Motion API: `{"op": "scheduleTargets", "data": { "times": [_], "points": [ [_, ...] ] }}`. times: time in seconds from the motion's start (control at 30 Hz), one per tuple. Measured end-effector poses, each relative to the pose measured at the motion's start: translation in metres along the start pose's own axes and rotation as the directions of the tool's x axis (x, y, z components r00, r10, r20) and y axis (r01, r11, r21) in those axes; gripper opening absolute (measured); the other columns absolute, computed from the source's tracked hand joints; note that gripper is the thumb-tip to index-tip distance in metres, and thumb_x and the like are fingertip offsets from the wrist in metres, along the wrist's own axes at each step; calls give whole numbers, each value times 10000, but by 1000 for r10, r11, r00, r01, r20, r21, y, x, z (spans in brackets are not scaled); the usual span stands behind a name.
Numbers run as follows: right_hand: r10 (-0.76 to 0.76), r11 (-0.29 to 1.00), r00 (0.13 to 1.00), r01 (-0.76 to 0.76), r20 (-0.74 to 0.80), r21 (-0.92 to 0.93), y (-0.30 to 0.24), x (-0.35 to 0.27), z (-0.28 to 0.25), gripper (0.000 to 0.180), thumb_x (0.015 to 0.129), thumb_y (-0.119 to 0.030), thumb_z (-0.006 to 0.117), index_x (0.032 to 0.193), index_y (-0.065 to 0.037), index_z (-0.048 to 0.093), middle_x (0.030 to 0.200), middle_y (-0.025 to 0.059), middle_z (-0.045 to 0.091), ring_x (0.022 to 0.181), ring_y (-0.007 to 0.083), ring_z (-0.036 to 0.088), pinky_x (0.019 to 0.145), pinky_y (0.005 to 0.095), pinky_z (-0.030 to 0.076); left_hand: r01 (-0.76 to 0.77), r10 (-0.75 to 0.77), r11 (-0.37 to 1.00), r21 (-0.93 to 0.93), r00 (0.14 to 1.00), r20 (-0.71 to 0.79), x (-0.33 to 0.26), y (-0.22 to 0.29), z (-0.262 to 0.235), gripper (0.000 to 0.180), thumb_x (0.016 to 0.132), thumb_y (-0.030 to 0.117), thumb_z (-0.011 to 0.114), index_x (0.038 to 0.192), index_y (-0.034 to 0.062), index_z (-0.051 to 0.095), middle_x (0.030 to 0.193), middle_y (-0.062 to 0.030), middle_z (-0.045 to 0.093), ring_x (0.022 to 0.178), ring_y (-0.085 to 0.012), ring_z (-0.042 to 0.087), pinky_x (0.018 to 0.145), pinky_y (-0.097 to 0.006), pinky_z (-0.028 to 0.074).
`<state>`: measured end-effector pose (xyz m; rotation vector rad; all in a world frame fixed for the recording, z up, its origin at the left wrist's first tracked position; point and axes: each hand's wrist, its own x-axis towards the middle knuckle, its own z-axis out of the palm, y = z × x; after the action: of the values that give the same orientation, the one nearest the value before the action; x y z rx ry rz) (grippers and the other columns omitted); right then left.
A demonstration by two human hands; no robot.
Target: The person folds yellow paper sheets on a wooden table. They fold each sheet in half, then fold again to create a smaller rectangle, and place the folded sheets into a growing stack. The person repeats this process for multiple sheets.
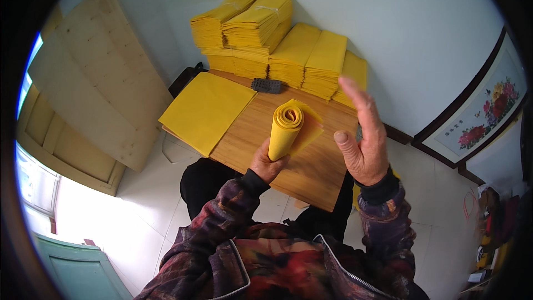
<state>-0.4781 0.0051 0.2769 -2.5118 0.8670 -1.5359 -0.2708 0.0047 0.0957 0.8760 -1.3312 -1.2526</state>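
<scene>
My left hand [267, 162] grips the lower end of a roll of yellow paper sheets [284, 136], holding it tilted upward above the wooden table [233, 139]. The roll's coiled end faces up, and loose outer edges fan out on its right side. To the right of the roll, my right hand [366, 147] is raised with the fingers stretched and the thumb apart; it holds nothing. A flat pile of yellow sheets [208, 111] lies at the table's left, partly over its edge.
Tied stacks of yellow sheets [311, 53] are piled at the table's back against the wall. A dark grey textured block [266, 85] lies before them. Wooden boards [94, 72] lean at left; a framed flower picture [480, 105] leans at right. My knees are beneath the table's near edge.
</scene>
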Motion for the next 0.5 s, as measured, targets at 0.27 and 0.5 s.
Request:
{"op": "scheduleTargets", "data": {
  "times": [0.27,0.5],
  "points": [
    [-189,893,877,340,442,-294,-44,42,13,772,841,-605,476,1355,-32,409,1384,143,429,1323,307,357,1081,465,280,-141,142,990,-15,986,83,2,11,5,417,851,-8,607,1241,58,477,1108,-2,576,1018,-102,529,883,-271,446],
    [-240,899,889,355,390,-256,-43,53,18,794,828,-592,500,1364,-16,392,1387,145,427,1311,308,373,1082,416,301,-172,167,981,91,984,64,4,22,3,448,844,41,630,1260,56,466,1157,-19,579,1065,-122,535,905,-278,441]
  ]
}}
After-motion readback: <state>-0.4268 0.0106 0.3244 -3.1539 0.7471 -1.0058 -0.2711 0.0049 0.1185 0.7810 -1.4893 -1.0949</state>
